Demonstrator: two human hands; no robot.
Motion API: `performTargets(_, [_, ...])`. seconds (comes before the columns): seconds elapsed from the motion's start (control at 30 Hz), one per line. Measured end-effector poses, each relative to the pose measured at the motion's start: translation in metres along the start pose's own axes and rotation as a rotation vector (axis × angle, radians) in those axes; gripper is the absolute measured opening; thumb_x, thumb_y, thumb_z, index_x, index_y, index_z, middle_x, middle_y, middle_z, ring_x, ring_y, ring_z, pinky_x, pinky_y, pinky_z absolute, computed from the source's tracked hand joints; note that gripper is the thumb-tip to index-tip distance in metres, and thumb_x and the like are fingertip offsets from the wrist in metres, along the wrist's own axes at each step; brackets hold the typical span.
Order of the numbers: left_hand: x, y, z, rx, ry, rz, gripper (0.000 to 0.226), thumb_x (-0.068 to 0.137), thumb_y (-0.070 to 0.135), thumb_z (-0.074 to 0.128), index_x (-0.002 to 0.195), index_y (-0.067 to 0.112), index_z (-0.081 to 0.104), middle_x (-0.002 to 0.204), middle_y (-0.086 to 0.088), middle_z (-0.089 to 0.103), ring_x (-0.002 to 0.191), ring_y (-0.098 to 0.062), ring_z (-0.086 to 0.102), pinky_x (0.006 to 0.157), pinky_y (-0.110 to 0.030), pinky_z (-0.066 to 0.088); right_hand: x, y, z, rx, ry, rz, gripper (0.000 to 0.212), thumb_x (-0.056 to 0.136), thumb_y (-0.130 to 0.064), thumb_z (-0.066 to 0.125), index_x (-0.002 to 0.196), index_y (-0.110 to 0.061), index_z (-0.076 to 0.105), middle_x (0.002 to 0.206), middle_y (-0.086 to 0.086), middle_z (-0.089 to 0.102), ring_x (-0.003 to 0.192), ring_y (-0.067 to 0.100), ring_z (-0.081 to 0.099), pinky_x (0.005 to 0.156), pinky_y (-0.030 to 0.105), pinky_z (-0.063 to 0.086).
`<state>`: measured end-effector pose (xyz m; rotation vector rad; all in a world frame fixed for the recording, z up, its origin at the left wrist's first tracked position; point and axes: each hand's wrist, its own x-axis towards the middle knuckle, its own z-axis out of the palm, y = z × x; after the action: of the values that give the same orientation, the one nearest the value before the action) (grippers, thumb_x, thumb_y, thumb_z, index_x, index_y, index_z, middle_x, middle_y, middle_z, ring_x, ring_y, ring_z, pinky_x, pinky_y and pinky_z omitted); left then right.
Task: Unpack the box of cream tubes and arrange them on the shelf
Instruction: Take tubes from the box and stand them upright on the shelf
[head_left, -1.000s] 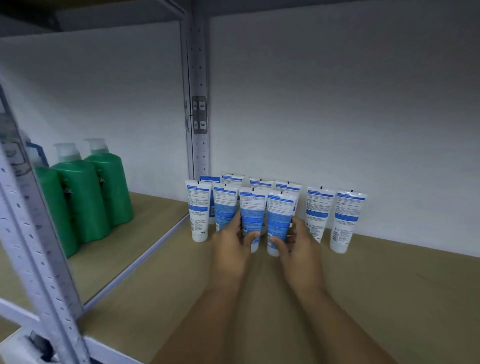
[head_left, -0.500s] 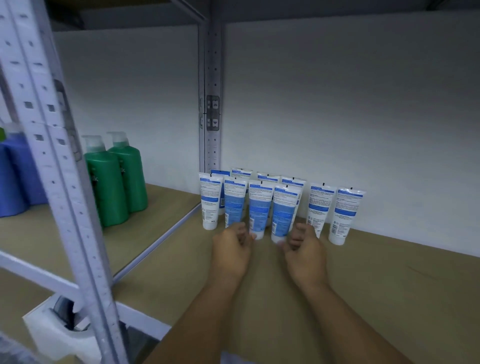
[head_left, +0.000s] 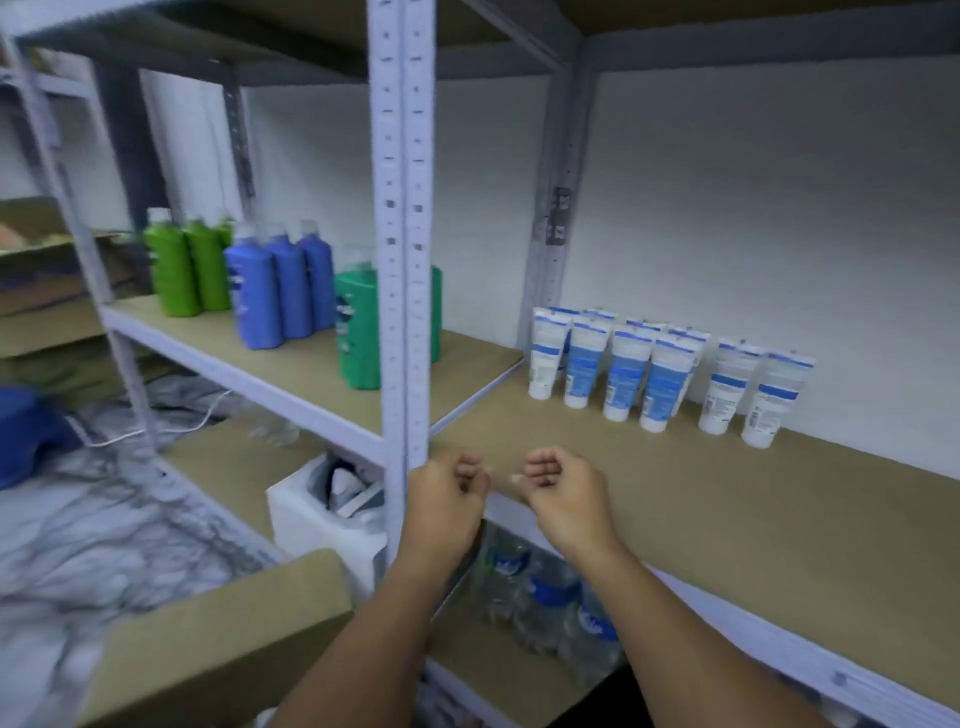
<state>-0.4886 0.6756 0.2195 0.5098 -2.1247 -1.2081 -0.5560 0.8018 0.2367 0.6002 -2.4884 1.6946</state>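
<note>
both hands hang in front of the shelf edge with nothing in them. the left hand has its fingers loosely curled toward the palm, holding nothing, and sits just in front of the white upright post. the right hand is beside it, a small gap between them, fingers also loosely curled and holding nothing.

the cream tubes stand cap-down near the back of the tan shelf, close to the white wall. four stand in a front row with more behind them, touching or nearly so, and two more tubes stand a little apart to the right. the hands are well apart from them.

on the next shelf bay to the left stand green bottles, blue bottles and a dark green bottle. a cardboard box flap shows at lower left. water bottles sit on the shelf below.
</note>
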Motion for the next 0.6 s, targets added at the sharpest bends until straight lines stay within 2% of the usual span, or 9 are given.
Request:
performTargets(0.1, [-0.026, -0.037, -0.047, 0.05, 0.076, -0.061, 0.008, 0.09, 0.02, 0.069, 0.098, 0.018, 0.068, 0.08, 0.006, 0.069, 0.075, -0.005, 0.064, 0.063, -0.005, 0.041, -0.032, -0.017, 0.05, 0.061, -0.088, -0.063, 0.015, 0.078, -0.006, 0.076, 0.088, -0.013, 0.067, 0.079, 0.0, 0.067, 0.068, 0.006, 0.059, 0.07, 0.018, 0.051])
performTargets(0.2, [-0.054, -0.093, -0.086, 0.088, 0.123, -0.184, 0.011, 0.09, 0.019, 0.069, 0.1, 0.014, 0.068, 0.08, 0.006, 0.07, 0.075, -0.004, 0.065, 0.063, -0.007, 0.042, -0.067, -0.012, 0.105, 0.054, -0.227, -0.04, 0.015, 0.078, -0.009, 0.077, 0.09, -0.014, 0.068, 0.08, -0.002, 0.069, 0.073, 0.007, 0.064, 0.072, 0.017, 0.053])
performTargets(0.3, [-0.083, -0.153, -0.118, 0.145, 0.165, -0.341, 0.014, 0.087, 0.012, 0.07, 0.101, 0.01, 0.07, 0.078, 0.003, 0.069, 0.071, -0.007, 0.064, 0.062, -0.003, 0.039, -0.096, 0.014, 0.161, 0.021, -0.329, 0.011, 0.016, 0.077, -0.01, 0.077, 0.089, -0.015, 0.067, 0.08, -0.003, 0.069, 0.077, 0.011, 0.066, 0.077, 0.025, 0.056])
performTargets(0.37, [-0.104, -0.192, -0.134, 0.207, 0.199, -0.457, 0.015, 0.084, 0.012, 0.072, 0.099, 0.011, 0.071, 0.081, 0.001, 0.072, 0.078, -0.015, 0.069, 0.067, -0.008, 0.042, -0.111, 0.035, 0.194, -0.014, -0.424, 0.052, 0.019, 0.078, -0.009, 0.076, 0.09, -0.017, 0.064, 0.082, -0.003, 0.068, 0.079, 0.013, 0.065, 0.08, 0.029, 0.056])
performTargets(0.47, [-0.137, -0.25, -0.145, 0.256, 0.214, -0.642, 0.021, 0.081, 0.01, 0.071, 0.102, 0.009, 0.071, 0.092, -0.006, 0.075, 0.092, -0.024, 0.07, 0.08, -0.027, 0.051, -0.126, 0.071, 0.236, -0.085, -0.557, 0.117, 0.021, 0.079, -0.006, 0.074, 0.094, -0.015, 0.063, 0.085, -0.001, 0.066, 0.08, 0.016, 0.064, 0.08, 0.028, 0.054])
performTargets(0.6, [-0.169, -0.295, -0.141, 0.338, 0.187, -0.81, 0.022, 0.085, 0.009, 0.066, 0.107, 0.01, 0.067, 0.104, -0.008, 0.07, 0.104, -0.029, 0.065, 0.076, -0.028, 0.043, -0.136, 0.126, 0.282, -0.218, -0.724, 0.107, 0.024, 0.08, 0.0, 0.069, 0.099, -0.014, 0.063, 0.083, -0.006, 0.061, 0.08, 0.015, 0.062, 0.076, 0.025, 0.052])
